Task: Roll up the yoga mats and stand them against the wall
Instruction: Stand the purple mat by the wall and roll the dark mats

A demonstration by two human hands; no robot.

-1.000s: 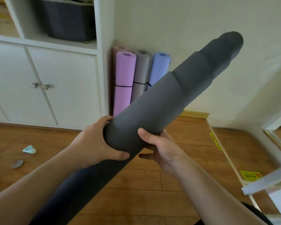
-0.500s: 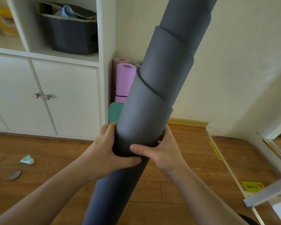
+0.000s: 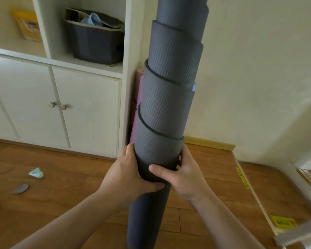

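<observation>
Because the dark grey mat (image 3: 167,108) has telescoped into stepped layers, both hands clasp it near its lower third, seemingly to keep the roll from sliding apart while it is held upright. Each grip is closed round the roll: the left hand (image 3: 127,173) wraps the near-left side with its thumb underneath, and the right hand (image 3: 183,175) wraps the right side with its thumb across the front. It stands almost vertical above the wooden floor (image 3: 65,177), its lower end out of view, close to the corner where the white cabinet (image 3: 86,112) meets the wall (image 3: 258,78). A pink rolled mat (image 3: 136,121) already stands in that corner, with possibly others hidden behind the grey roll, crowding the spot. Small scraps (image 3: 36,173) lie on the floor to the left
</observation>
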